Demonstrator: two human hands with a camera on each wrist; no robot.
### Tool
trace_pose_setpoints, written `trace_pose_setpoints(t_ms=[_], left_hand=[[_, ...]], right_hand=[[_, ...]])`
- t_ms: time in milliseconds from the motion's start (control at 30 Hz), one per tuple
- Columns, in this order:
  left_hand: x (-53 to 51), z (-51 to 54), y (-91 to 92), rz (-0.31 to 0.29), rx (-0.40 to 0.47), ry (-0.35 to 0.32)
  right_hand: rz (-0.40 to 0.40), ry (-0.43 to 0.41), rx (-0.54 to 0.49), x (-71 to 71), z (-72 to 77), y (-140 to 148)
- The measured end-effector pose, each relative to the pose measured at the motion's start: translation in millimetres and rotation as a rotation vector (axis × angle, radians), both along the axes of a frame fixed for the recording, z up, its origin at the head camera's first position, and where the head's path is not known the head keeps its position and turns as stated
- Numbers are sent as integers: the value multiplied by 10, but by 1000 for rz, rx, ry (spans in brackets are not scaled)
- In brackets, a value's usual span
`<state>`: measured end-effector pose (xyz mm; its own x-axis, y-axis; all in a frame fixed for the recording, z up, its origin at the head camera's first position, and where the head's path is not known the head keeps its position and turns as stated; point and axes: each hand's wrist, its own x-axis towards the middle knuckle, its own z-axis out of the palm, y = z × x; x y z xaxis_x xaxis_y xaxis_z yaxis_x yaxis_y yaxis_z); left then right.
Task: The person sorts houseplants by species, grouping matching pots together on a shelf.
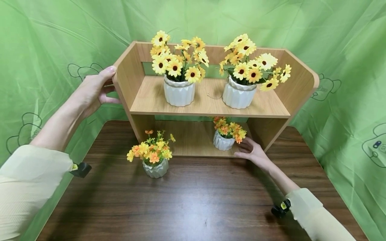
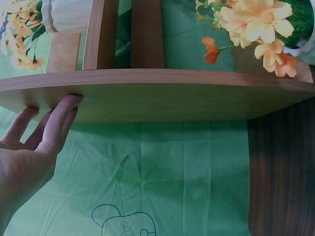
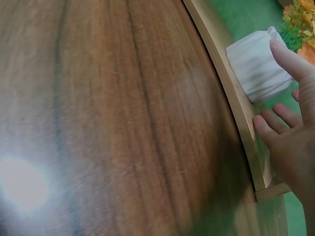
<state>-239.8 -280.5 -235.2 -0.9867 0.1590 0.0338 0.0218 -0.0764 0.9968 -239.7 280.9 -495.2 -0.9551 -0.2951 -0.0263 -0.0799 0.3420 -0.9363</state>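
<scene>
My left hand [image 1: 98,88] rests its fingertips against the outer face of the left side panel of a two-tier wooden shelf [image 1: 193,113]. In the left wrist view its fingers [image 2: 61,115] press on that panel. My right hand [image 1: 254,154] is beside a white ribbed flower pot [image 1: 223,141] on the lower tier, at the right. In the right wrist view the thumb [image 3: 290,59] overlaps the pot's [image 3: 258,66] rim, while the other fingers are spread apart from it; whether the thumb touches is unclear. Orange and yellow flowers [image 1: 227,129] fill this pot.
Another pot [image 1: 156,169] of orange and yellow flowers stands at the lower tier's front left. On the upper tier are two white pots, the left one [image 1: 179,92] and the right one [image 1: 239,94], with yellow daisies. Beneath is a dark wooden table [image 1: 169,204]; green cloth [image 1: 346,50] hangs behind.
</scene>
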Motion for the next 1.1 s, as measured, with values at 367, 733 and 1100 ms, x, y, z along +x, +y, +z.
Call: trace_pose_setpoints(t_ms=[367, 733, 1100], left_hand=[[-5, 0, 5, 7, -10, -1], [-4, -1, 5, 4, -5, -3], [-10, 1, 8, 4, -5, -6]], right_hand=[[-39, 74, -103, 195, -55, -29], [23, 163, -111, 306, -122, -201], [102, 139, -127, 332, -80, -486]])
